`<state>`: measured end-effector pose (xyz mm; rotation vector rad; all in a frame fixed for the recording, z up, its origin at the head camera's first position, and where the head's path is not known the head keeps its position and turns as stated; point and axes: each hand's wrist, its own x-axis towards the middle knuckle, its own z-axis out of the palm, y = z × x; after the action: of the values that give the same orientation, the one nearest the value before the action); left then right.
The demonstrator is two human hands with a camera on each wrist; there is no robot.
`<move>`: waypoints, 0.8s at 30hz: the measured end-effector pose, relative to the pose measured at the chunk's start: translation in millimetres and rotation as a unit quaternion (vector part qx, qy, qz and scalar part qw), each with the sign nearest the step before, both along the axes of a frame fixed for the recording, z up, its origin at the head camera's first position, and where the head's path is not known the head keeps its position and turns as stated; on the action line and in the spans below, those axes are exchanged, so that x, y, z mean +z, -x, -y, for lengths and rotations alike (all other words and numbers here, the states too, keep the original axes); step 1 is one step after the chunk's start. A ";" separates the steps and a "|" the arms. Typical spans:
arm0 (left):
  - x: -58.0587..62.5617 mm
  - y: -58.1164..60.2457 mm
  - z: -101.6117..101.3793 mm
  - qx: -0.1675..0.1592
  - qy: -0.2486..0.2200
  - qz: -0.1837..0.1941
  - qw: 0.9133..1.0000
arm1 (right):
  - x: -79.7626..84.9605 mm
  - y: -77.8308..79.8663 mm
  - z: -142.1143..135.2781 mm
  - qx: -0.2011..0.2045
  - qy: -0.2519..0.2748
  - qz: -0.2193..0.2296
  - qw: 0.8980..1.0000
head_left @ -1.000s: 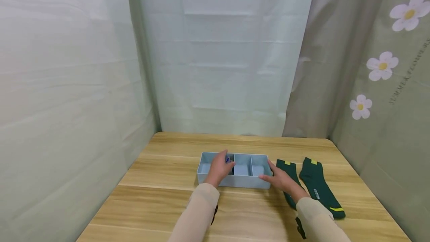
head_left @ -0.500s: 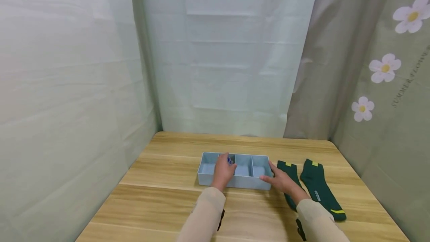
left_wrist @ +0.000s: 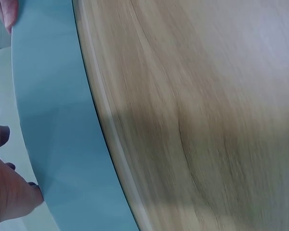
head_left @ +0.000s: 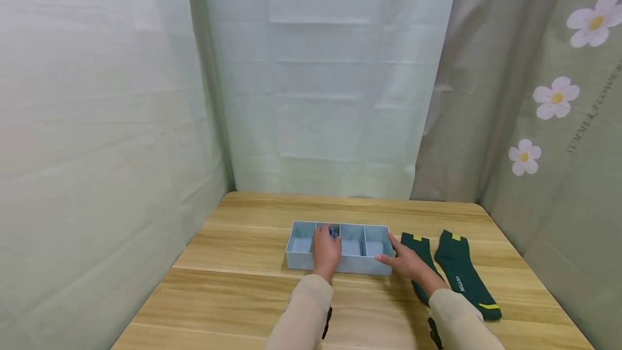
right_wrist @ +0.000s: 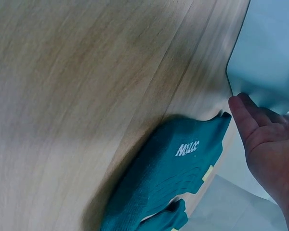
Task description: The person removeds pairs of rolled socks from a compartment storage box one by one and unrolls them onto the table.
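Blue-grey divided box sits on the wood-grain bench, 4 compts. in a row, long side facing the person. Main chg. vs. a sec. ago: L hand has slid toward the box's R end, from over the 1st divider to the 2nd compt. from the box's L end, & now reaches down there. Small blue item shows btwn. its thumb & fingers, inside that compt.; too small to ID. Pinching it or only touching, can't tell: L wrist view has thumb & a finger apart at the box's rim, no item in sight. My read: handling is now centred in that 2nd compt., not over the divider. R hand unchanged: thumb & fingers spread round the box's near R corner, fingers against the end wall, prob. steadying it; box itself hasn't noticeably moved. R of the box lie two dark green socks w/ yellow marks: near sock just beside the box's R end, partly hidden by R hand & forearm; lettered sock farther R of the box, untouched. Pale cloth hangs behind the box.
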<state>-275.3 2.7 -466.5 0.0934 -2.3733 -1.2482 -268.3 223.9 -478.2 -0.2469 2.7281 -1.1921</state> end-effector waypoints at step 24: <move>-9.8 11.1 3.9 0.030 0.055 0.035 0.997 | -6.0 1.8 -1.2 -0.008 0.007 -0.003 1.000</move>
<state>-286.4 -1.2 -476.3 0.1746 -2.4744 -1.1014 -270.1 225.1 -484.2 -0.2324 2.7316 -1.2180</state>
